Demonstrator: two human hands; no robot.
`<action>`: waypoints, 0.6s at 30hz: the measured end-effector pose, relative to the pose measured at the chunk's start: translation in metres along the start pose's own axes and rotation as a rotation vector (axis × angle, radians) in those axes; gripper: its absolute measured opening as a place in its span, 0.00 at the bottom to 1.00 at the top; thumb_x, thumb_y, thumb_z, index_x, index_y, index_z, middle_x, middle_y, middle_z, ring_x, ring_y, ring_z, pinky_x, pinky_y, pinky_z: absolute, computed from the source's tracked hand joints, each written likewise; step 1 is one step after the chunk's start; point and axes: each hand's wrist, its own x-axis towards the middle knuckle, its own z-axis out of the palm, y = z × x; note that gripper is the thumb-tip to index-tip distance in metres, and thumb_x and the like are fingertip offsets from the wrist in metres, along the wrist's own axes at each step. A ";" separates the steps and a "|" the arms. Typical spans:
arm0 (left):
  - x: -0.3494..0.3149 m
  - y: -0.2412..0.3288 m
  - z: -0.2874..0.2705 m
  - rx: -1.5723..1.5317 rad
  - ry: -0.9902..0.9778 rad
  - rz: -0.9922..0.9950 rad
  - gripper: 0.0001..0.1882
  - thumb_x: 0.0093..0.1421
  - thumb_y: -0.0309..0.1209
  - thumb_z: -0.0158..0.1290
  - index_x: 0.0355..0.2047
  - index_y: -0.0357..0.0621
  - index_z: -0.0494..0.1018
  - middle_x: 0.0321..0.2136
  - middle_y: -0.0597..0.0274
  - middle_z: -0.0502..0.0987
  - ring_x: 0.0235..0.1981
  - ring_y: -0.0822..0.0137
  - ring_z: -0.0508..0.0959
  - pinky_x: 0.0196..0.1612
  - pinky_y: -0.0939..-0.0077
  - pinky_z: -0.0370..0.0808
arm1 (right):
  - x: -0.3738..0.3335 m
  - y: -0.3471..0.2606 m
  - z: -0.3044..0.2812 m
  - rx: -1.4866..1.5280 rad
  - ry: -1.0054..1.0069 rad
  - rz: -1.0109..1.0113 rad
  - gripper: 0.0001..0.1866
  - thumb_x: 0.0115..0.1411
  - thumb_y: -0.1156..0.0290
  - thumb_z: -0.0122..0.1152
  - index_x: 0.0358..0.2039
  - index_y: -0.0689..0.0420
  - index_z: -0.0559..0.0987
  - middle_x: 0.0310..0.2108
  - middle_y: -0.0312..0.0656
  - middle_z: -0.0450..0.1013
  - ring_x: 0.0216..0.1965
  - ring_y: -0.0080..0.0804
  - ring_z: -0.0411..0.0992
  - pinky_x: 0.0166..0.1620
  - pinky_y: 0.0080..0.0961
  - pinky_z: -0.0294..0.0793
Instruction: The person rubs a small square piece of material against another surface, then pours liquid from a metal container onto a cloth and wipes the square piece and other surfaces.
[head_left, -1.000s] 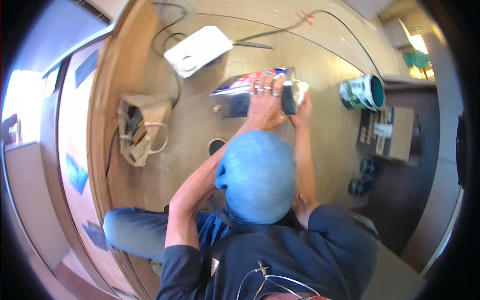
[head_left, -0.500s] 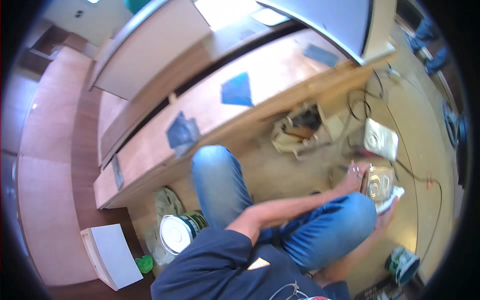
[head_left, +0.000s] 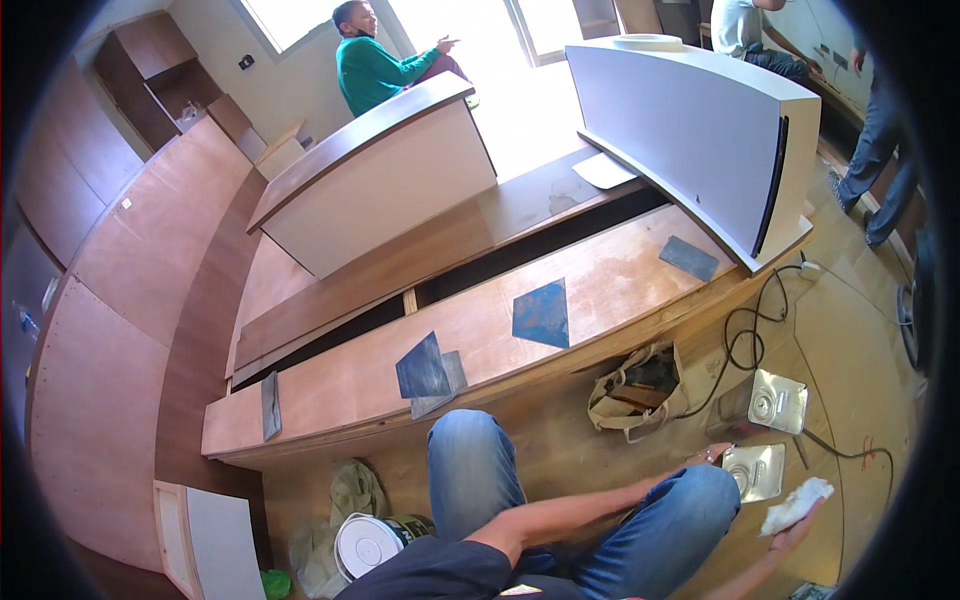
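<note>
My left hand (head_left: 712,454) is closed at the edge of a rectangular metal tin (head_left: 755,473), low over the floor beyond my right knee. The tin's shiny face, with a round cap or opening, shows beside the hand. My fingers on it are partly hidden. In my right hand (head_left: 790,535) is a crumpled white cloth or wad (head_left: 796,507), held apart from the tin on its right side. A second similar tin (head_left: 778,401) stands just beyond the first one. A thin dark stick (head_left: 801,453) lies on the floor between the tins and the wad.
A long wooden platform (head_left: 600,262) with several flat blue-grey plates (head_left: 541,313) runs ahead. A canvas bag (head_left: 637,392) with tools sits below its edge. A black cable (head_left: 752,345) loops nearby. Left of my knees is a lidded white bucket (head_left: 368,546). Other people are at the back.
The view has tilted up, so things sit lower and people show at the back. My right hand has drawn the white wad away from the tin. My left hand stays at the tin.
</note>
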 end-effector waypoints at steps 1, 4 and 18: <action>-0.005 0.015 -0.018 -0.017 -0.130 -0.041 0.34 0.58 0.39 0.59 0.63 0.41 0.64 0.56 0.43 0.72 0.58 0.47 0.72 0.63 0.50 0.66 | -0.006 -0.011 0.017 0.029 0.079 -0.046 0.36 0.70 0.45 0.50 0.70 0.53 0.60 0.66 0.41 0.63 0.65 0.36 0.62 0.67 0.35 0.60; -0.015 0.064 -0.090 0.451 -0.402 -0.176 0.35 0.56 0.41 0.62 0.61 0.42 0.68 0.54 0.44 0.75 0.55 0.48 0.75 0.59 0.55 0.71 | -0.017 -0.035 0.096 0.091 0.107 -0.150 0.35 0.70 0.46 0.48 0.70 0.53 0.60 0.66 0.42 0.62 0.65 0.36 0.62 0.67 0.35 0.61; -0.211 0.103 -0.324 1.180 0.453 -0.481 0.57 0.52 0.68 0.57 0.67 0.34 0.58 0.67 0.36 0.58 0.69 0.41 0.58 0.70 0.45 0.54 | -0.079 0.023 0.414 0.084 -0.920 0.198 0.31 0.70 0.48 0.49 0.61 0.61 0.67 0.48 0.51 0.76 0.42 0.36 0.78 0.44 0.32 0.81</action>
